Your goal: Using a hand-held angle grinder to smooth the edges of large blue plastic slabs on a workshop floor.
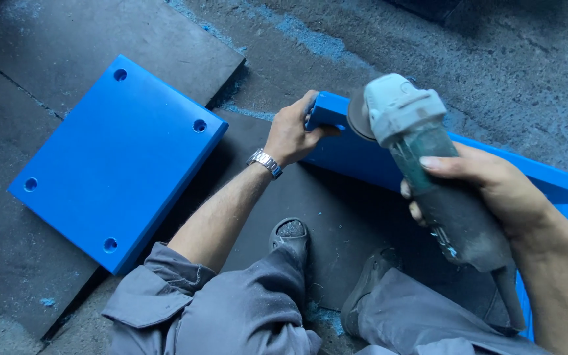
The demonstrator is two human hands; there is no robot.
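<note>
Angle grinder (422, 158) is gripped by the right hand (494, 187); the far corner of the blue plastic plate (356, 154) is clasped by the left hand (290, 135).

Blue plastic slab (363, 154) tilted on edge; grey-green angle grinder (428, 164) disc against its corner.

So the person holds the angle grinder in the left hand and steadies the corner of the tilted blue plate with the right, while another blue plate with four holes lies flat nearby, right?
Not quite: the hands are swapped. The head view shows the right hand gripping the angle grinder, while the left hand steadies the corner of the tilted blue plate. The rest holds: another blue plate with four holes lies flat nearby.
</note>
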